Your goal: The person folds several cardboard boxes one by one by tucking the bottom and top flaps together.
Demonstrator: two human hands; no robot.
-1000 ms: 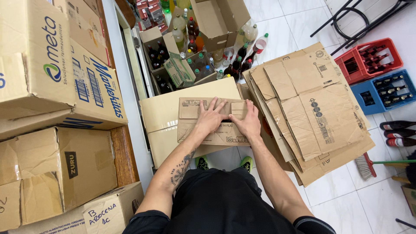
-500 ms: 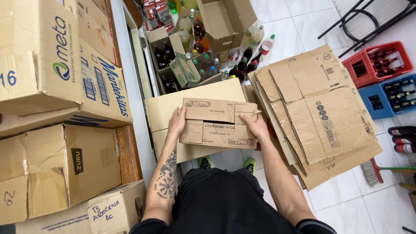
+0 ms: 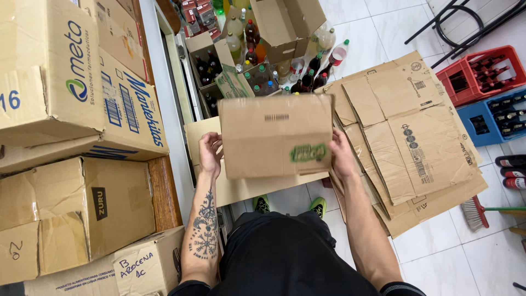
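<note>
The flattened cardboard box [image 3: 275, 137], which half a second ago lay low on the cardboard sheet [image 3: 246, 189], is now lifted up. The left hand [image 3: 210, 153] and right hand [image 3: 341, 156] each clasp one side edge, fingers closed around it.

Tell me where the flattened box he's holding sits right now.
In the head view the flattened cardboard box is at centre, gripped by the left hand and right hand at its sides, above another cardboard sheet and left of the flattened-cardboard pile.
</note>
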